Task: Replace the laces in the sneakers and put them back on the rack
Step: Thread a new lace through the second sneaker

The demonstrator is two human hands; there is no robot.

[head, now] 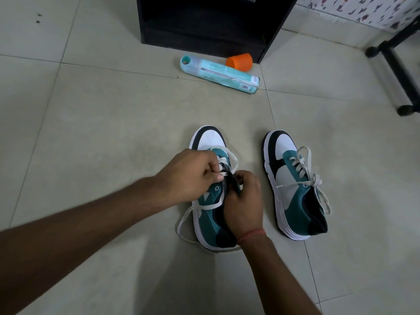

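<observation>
**Lacing on the tiled floor**

Here, both hands work at the left sneaker [209,214] on pale floor tiles [91,133]: the left hand [193,173] pinches its white lace [223,160], the right hand [244,201] grips the tongue. The right sneaker [293,185] stands beside it (laced, bow tied). Beyond lie a teal spray can [220,75] and orange cap [239,62] against a dark cabinet [204,23].

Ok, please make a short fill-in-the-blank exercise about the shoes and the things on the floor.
1. Both hands work on the ____ sneaker.
2. The right sneaker has its lace tied in a ____.
3. The spray can lies on its ____.
4. The cap beside the can is ____.

Missing words: left; bow; side; orange
</observation>
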